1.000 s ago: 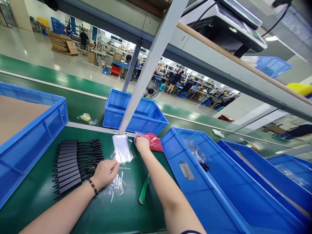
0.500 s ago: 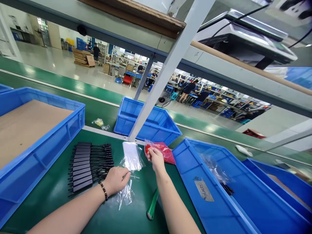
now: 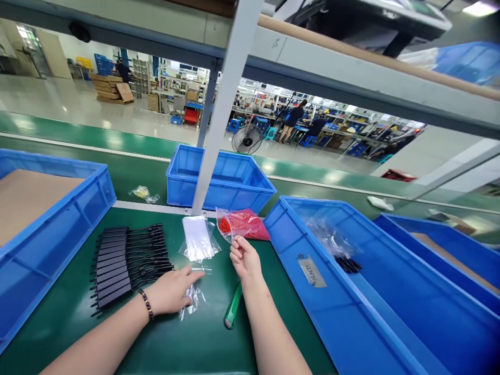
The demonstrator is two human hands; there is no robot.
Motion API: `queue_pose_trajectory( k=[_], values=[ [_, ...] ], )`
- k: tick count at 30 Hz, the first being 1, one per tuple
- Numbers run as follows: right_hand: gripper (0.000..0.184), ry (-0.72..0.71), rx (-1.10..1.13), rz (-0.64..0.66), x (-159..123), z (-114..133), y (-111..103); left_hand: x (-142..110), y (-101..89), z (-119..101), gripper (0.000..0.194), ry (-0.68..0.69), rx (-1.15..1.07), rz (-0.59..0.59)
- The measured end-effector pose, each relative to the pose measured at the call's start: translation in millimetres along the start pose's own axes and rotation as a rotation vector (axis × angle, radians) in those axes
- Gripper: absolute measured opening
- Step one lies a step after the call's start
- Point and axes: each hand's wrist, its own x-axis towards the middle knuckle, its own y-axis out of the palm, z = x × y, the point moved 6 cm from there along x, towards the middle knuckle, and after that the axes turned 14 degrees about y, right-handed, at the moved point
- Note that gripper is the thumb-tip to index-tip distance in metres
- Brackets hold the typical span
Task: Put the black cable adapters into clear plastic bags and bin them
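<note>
My left hand (image 3: 172, 289) lies flat with fingers stretched out on a small clear plastic bag (image 3: 192, 301) on the green mat. Left of it sits a row of several black parts with thin leads (image 3: 128, 260). My right hand (image 3: 244, 255) is raised a little, fingertips pinched together just below the open mouth of a clear bag of small red parts (image 3: 244, 224). What the pinch holds is too small to make out. A stack of clear bags with white inserts (image 3: 199, 238) lies between the two hands.
A green-handled tool (image 3: 233, 307) lies beside my right forearm. Blue bins stand at left (image 3: 97, 208), behind the grey post (image 3: 219, 179) and at right (image 3: 289, 260), the right one holding clear bags and black parts (image 3: 338, 250). A small yellowish bag (image 3: 144, 194) lies on the conveyor.
My right hand has drawn back from the red parts bag toward me, fingers pinched. My left hand has flattened on the small clear bag. The camera tilted.
</note>
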Motion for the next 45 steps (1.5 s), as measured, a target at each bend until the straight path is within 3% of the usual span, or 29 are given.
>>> queue_pose_trajectory(
  k=[5,7,10,15,18,21,25,27,29,32,35,37,40,45],
  values=[
    [0.015,0.022,0.022,0.005,-1,-3,8,11,17.5,5,0.019,-0.068,0.030,0.032],
    [0.015,0.019,0.016,0.009,-1,-4,11,13,17.6,5,0.008,-0.072,0.029,0.044],
    [0.016,0.011,0.014,0.006,-2,-3,14,16,10.5,-1,0.013,-0.058,0.054,0.034],
    [0.015,-0.031,0.008,0.005,-7,4,17,34,-5.7,-4,0.015,-0.090,0.033,-0.127],
    [0.012,-0.041,0.004,0.008,-10,5,20,55,-1.7,2,0.012,-0.100,0.042,-0.100],
    [0.011,-0.043,-0.005,0.007,-10,3,22,73,7.8,8,0.021,-0.117,0.067,-0.058],
    [0.015,-0.029,-0.009,0.009,-9,2,21,76,15.5,2,0.017,-0.130,0.092,-0.008],
    [0.018,-0.020,0.001,0.010,-9,1,20,69,6.2,-2,0.015,-0.124,0.086,-0.009],
    [0.020,-0.010,0.016,0.005,-10,-1,18,60,-18.3,1,0.012,-0.135,0.074,-0.039],
    [0.021,0.027,0.029,0.017,-12,-6,20,46,-85.0,38,0.012,-0.240,0.104,-0.174],
    [0.020,0.074,0.028,0.035,-14,-12,24,27,-162.7,109,0.021,-0.474,0.197,-0.361],
    [0.020,0.095,0.027,0.032,-15,-15,25,14,-199.3,160,0.022,-0.627,0.237,-0.438],
    [0.020,0.113,0.017,0.025,-15,-18,24,1,-221.3,221,0.025,-0.771,0.243,-0.486],
    [0.020,0.147,0.025,0.006,-15,-19,21,1,-210.2,280,0.026,-0.853,0.234,-0.529]
  ],
)
